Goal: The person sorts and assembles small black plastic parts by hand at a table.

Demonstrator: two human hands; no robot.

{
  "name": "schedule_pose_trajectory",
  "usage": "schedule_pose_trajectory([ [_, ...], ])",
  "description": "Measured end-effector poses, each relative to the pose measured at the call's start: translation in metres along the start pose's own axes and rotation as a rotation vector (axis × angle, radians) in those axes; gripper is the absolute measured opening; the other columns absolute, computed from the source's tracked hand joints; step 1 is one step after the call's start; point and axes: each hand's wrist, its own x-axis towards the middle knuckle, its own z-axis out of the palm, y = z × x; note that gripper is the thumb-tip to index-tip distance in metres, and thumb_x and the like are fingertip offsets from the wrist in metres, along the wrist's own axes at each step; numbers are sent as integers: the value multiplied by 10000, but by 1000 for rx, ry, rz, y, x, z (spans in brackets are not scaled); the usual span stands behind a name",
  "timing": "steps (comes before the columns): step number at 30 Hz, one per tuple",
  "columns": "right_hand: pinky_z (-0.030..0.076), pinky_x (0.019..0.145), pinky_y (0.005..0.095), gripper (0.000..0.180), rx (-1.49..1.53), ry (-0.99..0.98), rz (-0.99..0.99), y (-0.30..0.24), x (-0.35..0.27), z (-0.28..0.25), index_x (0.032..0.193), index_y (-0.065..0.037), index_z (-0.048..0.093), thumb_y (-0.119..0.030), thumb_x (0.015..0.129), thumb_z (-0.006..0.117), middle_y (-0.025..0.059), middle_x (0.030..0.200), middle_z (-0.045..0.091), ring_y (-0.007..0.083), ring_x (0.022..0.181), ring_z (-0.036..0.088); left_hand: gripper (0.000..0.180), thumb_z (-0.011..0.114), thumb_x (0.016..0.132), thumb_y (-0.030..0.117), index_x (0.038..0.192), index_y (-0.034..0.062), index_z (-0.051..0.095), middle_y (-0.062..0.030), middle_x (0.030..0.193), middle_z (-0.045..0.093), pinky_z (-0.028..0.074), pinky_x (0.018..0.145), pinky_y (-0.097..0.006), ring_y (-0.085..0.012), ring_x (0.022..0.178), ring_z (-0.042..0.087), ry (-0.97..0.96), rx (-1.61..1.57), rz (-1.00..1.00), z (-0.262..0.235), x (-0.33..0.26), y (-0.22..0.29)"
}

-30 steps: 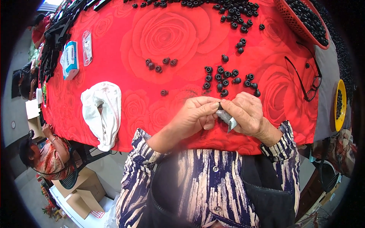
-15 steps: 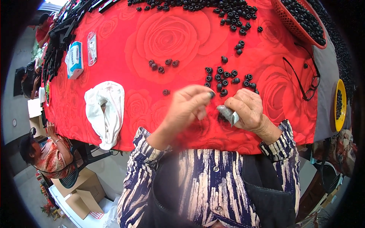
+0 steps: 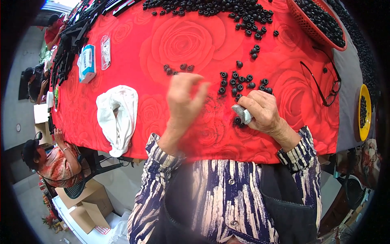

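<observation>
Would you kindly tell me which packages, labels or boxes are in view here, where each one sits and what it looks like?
Blue and white box: on the red rose tablecloth, far left, rectangular, with printing on top.
Clear plastic packet: just right of the box, flat and oblong, with a pale printed insert.
Cardboard cartons: on the floor at lower left, brown, flaps open, beside a seated person.
No screens or signs show.

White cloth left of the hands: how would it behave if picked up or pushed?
The white cloth lies crumpled in soft folds, so it is probably floppy and light. One end droops over the table edge, so a push would likely bunch it or slide it off.
</observation>
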Motion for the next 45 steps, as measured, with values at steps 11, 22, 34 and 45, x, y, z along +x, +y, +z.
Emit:
schedule_pose_trajectory([
  [11,439,509,344,268,-6,-48,24,0,-1,-4,848,-17,557,-77,620,685,83,684,496,245,587,544,182,682,758,97,914,21,625,-70,860,601,478,657,-311,-205,765,570,-268,-77,201,17,-8,11],
  [22,448,502,310,394,338,-30,180,-5,-1,0,1017,-23,602,-22,639,712,78,738,531,211,597,561,228,594,885,163,1016,-22,620,-15,745,587,425,534,-182,-71,602,526,-748,-1436,-1010,4,-26,18],
  [34,448,490,312,427,268,-23,67,-3,-1,-3,1005,29,599,-58,604,719,86,721,539,215,598,565,279,607,874,144,1079,-44,585,-9,747,578,442,532,-195,-56,615,519,-798,-1371,-1101,-2,-18,27],
  [45,443,489,317,382,293,-53,145,-3,3,-5,969,17,587,-32,611,713,94,719,533,228,599,568,272,536,916,137,1128,-32,557,-50,812,626,457,548,-179,-53,620,530,-784,-1467,-1121,-1,-22,25],
])
